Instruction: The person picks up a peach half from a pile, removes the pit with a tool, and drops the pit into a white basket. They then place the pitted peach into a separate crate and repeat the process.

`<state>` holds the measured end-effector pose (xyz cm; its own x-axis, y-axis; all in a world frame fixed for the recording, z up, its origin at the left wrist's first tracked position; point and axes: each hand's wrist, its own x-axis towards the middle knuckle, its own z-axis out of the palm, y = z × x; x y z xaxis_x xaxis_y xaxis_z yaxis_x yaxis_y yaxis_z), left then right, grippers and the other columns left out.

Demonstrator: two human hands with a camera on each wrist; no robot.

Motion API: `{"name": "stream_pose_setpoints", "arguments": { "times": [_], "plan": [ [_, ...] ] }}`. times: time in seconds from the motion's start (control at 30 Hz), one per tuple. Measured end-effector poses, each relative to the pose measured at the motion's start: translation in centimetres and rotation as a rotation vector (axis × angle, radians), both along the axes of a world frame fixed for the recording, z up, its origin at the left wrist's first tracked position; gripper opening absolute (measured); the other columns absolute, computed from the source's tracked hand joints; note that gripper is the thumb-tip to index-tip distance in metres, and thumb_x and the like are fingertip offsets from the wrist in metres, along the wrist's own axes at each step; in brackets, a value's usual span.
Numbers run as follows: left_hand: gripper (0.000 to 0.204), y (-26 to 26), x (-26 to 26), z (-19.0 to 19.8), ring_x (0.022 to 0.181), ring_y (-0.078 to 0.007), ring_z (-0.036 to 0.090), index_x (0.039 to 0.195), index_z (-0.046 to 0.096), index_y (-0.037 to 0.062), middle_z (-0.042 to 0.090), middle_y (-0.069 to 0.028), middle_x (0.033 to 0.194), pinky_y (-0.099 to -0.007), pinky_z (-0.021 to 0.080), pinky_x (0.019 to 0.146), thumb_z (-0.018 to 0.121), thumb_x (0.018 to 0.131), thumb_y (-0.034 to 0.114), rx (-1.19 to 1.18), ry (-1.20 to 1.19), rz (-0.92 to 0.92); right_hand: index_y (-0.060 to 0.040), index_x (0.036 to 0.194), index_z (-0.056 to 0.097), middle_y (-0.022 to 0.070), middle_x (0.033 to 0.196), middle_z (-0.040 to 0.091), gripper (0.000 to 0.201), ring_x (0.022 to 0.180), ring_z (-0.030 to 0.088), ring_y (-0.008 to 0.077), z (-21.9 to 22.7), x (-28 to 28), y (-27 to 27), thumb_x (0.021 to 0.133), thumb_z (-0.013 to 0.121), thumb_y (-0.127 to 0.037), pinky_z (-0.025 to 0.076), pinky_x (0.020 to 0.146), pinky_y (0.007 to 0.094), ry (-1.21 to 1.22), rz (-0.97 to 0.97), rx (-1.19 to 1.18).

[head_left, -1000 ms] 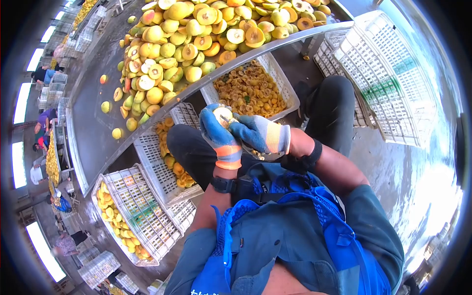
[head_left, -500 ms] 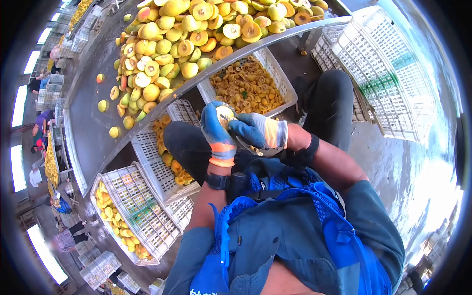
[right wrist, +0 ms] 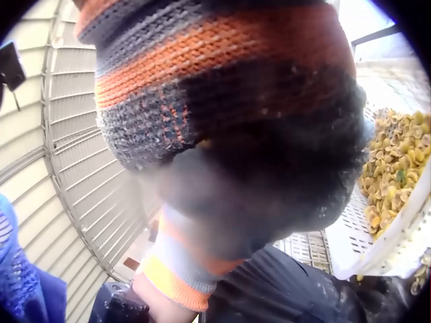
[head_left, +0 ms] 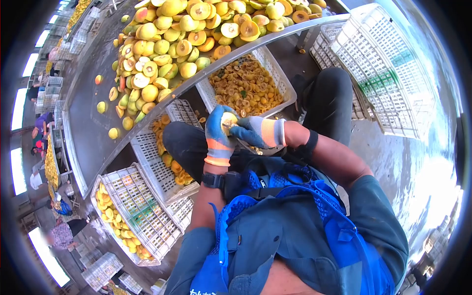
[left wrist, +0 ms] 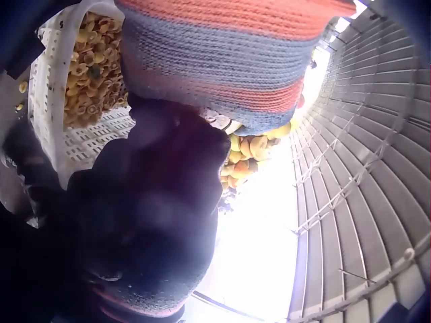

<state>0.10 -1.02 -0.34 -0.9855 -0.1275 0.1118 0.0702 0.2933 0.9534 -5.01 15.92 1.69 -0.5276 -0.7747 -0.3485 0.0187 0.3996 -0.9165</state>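
Observation:
In the head view, my gloved left hand [head_left: 218, 132] grips a cut yellow fruit half [head_left: 228, 121], its pale face turned up. My gloved right hand [head_left: 259, 132] is right against it, fingers curled round a small thin tool [head_left: 226, 126] that reaches the fruit's cut face. Most of this tool is hidden by the glove; I cannot tell its exact kind. Both hands are held together over my lap. In the left wrist view the glove [left wrist: 148, 195] is dark and covers the fruit. The right wrist view shows the dark glove [right wrist: 269, 155] with the work hidden behind it.
A metal table [head_left: 91, 115] bears a heap of halved fruit [head_left: 162, 54]. Below its edge, a white crate [head_left: 287, 101] holds small cut pieces. More crates with fruit stand at left, including a lattice crate [head_left: 142, 209]; stacked crates [head_left: 388, 73] stand at right.
Both hands have stayed together, with a slight shift and turn of the fruit half. Its face shows more yellow now. The head view has moved a little.

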Motion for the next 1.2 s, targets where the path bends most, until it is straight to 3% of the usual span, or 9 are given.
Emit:
{"name": "stream_pose_setpoints", "arguments": {
  "times": [0.03, 0.33, 0.47, 0.77, 0.9, 0.97, 1.03, 1.1, 1.2],
  "plan": [
    [0.011, -0.1, -0.1, 0.5, 0.085, -0.0138, 0.064, 0.101, 0.061, 0.0066, 0.064, -0.0048, 0.094, -0.0271, 0.054, 0.077, 0.051, 0.105, 0.007, -0.270, 0.095, -0.068, 0.0006, 0.116, 0.069, 0.0124, 0.092, 0.075, 0.050, 0.083, 0.071, 0.0244, 0.1, -0.2, 0.0, 0.108, 0.047, -0.044, 0.055, 0.077, 0.0413, 0.000, 0.013, 0.009],
    [0.056, -0.6, -1.4, -1.8, 0.080, -0.0218, 0.069, 0.110, 0.064, 0.0026, 0.068, -0.0108, 0.091, -0.0328, 0.058, 0.074, 0.045, 0.108, 0.055, 0.847, -0.466, 0.190, -0.0100, 0.096, 0.069, -0.0054, 0.069, 0.056, 0.045, 0.057, 0.047, 0.0054, -1.1, 0.1, -0.1, 0.109, 0.050, -0.048, 0.036, 0.050, 0.0258, -0.612, -0.098, -0.072],
    [0.040, 1.3, -0.5, -2.9, 0.076, -0.0219, 0.070, 0.103, 0.066, 0.0016, 0.070, -0.0111, 0.086, -0.0337, 0.058, 0.070, 0.055, 0.106, 0.040, 0.350, 0.077, 0.317, -0.0104, 0.090, 0.066, -0.0048, 0.066, 0.054, 0.050, 0.051, 0.045, 0.0065, -1.0, 0.8, -0.1, 0.107, 0.051, -0.054, 0.033, 0.046, 0.0257, -0.588, -0.146, -0.192],
    [0.039, 1.0, 0.3, -3.7, 0.070, -0.0211, 0.070, 0.092, 0.071, 0.0012, 0.072, -0.0098, 0.083, -0.0326, 0.057, 0.066, 0.062, 0.104, 0.038, 0.786, -0.156, 0.300, -0.0149, 0.085, 0.061, -0.0066, 0.063, 0.049, 0.046, 0.046, 0.038, 0.0051, -1.1, 0.5, 0.7, 0.106, 0.053, -0.055, 0.030, 0.041, 0.0237, -0.912, -0.034, -0.196],
    [0.036, -0.3, 0.5, -7.8, 0.070, -0.0188, 0.068, 0.095, 0.069, 0.0053, 0.070, -0.0065, 0.080, -0.0319, 0.055, 0.063, 0.056, 0.105, 0.037, 0.437, -0.114, 0.158, -0.0101, 0.108, 0.068, -0.0029, 0.086, 0.066, 0.037, 0.073, 0.059, 0.0099, -1.7, 0.7, 0.7, 0.108, 0.054, -0.044, 0.050, 0.062, 0.0281, -0.627, -0.015, -0.142],
    [0.036, -0.8, 0.2, -11.1, 0.068, -0.0185, 0.065, 0.096, 0.067, 0.0061, 0.066, -0.0046, 0.077, -0.0326, 0.055, 0.061, 0.051, 0.107, 0.036, 1.004, -0.167, 0.035, -0.0116, 0.130, 0.062, 0.0003, 0.118, 0.067, 0.032, 0.102, 0.063, 0.0174, -4.7, 1.0, 0.7, 0.109, 0.052, -0.034, 0.055, 0.089, 0.0357, 0.265, 0.179, -0.334],
    [0.041, -0.3, 0.0, -11.4, 0.067, -0.0201, 0.066, 0.095, 0.067, 0.0051, 0.067, -0.0063, 0.077, -0.0341, 0.057, 0.062, 0.051, 0.107, 0.042, 1.060, -0.303, 0.234, -0.0135, 0.138, 0.064, -0.0022, 0.130, 0.067, 0.038, 0.112, 0.060, 0.0116, -3.2, 1.5, 0.4, 0.107, 0.060, -0.035, 0.052, 0.096, 0.0312, -0.349, -0.035, -0.457],
    [0.048, 1.0, 0.2, -6.4, 0.069, -0.0220, 0.069, 0.093, 0.069, 0.0031, 0.071, -0.0100, 0.081, -0.0348, 0.058, 0.065, 0.053, 0.105, 0.047, 0.842, -0.308, 0.279, -0.0180, 0.101, 0.064, -0.0064, 0.074, 0.059, 0.031, 0.056, 0.052, 0.0056, -6.1, 1.1, 0.6, 0.106, 0.058, -0.048, 0.041, 0.047, 0.0224, -0.991, 0.084, -0.328],
    [0.050, 1.1, -0.1, -4.5, 0.071, -0.0225, 0.070, 0.093, 0.070, 0.0020, 0.072, -0.0114, 0.083, -0.0345, 0.058, 0.068, 0.052, 0.105, 0.048, 0.788, -0.270, 0.165, -0.0192, 0.091, 0.057, -0.0100, 0.060, 0.040, 0.040, 0.041, 0.033, 0.0020, -2.6, 1.2, 1.1, 0.106, 0.053, -0.056, 0.023, 0.037, 0.0179, -1.220, -0.012, -0.326]
  ]
}}
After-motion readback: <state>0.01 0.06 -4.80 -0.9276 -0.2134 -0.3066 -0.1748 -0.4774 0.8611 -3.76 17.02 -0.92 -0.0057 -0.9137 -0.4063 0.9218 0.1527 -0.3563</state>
